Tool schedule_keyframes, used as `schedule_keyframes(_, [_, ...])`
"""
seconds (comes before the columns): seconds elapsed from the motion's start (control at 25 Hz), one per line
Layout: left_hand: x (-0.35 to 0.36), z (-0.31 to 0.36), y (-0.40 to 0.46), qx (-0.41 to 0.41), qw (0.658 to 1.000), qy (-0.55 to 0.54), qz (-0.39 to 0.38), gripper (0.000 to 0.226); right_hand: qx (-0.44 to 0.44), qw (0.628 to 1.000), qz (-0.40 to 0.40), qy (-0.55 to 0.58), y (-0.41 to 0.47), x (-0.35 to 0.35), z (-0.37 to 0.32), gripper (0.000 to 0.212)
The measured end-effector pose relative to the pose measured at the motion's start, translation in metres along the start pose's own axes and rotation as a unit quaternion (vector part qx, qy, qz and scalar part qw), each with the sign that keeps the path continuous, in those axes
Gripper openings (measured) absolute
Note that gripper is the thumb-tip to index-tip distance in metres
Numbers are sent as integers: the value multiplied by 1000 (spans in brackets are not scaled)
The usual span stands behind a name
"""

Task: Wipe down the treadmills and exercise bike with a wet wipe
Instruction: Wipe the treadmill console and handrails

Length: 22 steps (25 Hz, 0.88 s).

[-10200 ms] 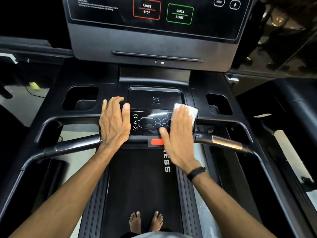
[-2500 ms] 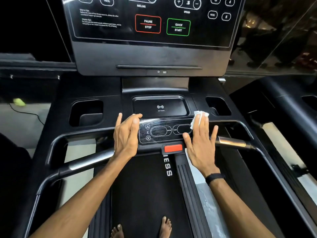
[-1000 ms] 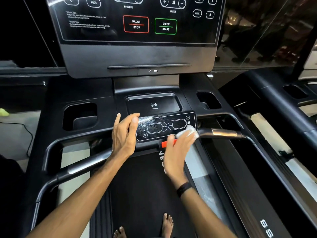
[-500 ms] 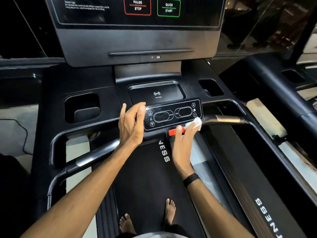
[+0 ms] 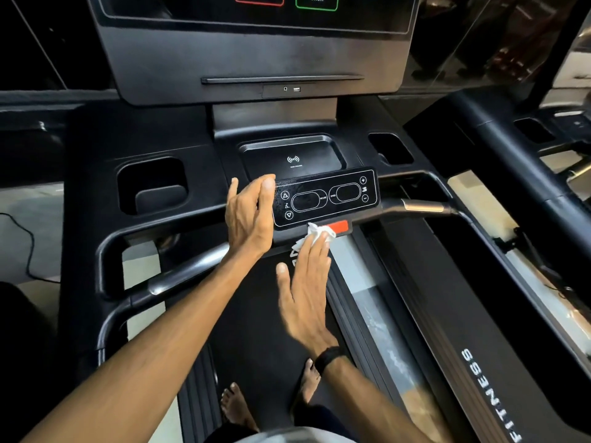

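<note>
Right hand (image 5: 303, 292), fingers straight and together, presses the crumpled white wipe (image 5: 315, 235) against the front edge of the treadmill (image 5: 144, 139) console, touching the red tab (image 5: 339, 226), at 6 o'clock of the panel (image 5: 326, 198). Left hand (image 5: 249, 215), fingers extended, lies flat at the panel's 9 o'clock edge, holding nothing.
</note>
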State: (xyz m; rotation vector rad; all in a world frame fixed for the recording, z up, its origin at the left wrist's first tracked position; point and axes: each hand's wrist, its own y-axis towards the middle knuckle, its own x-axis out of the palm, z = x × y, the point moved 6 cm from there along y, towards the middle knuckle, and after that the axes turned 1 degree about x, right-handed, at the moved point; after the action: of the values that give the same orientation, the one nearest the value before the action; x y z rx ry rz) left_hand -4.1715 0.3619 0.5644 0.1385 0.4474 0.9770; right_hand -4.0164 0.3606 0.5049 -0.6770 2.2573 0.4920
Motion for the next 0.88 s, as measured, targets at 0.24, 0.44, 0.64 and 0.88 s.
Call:
schedule_keyframes(0.24, [-3, -4, 2, -43, 998, -55, 7, 72, -30, 998, 5, -53, 11, -9, -4, 78])
schedule_keyframes(0.44, [-9, -14, 3, -90, 973, -209, 35, 59, -204, 959, -97, -169, 8, 14, -28, 77])
schedule_keyframes(0.64, [-20, -10, -17, -54, 988, -144, 18, 69, -221, 945, -64, -233, 14, 8, -25, 70])
schedule_keyframes(0.88, [-51, -22, -44, -69, 988, -114, 79, 71, -327, 895, -122, -278, 5, 39, -58, 87])
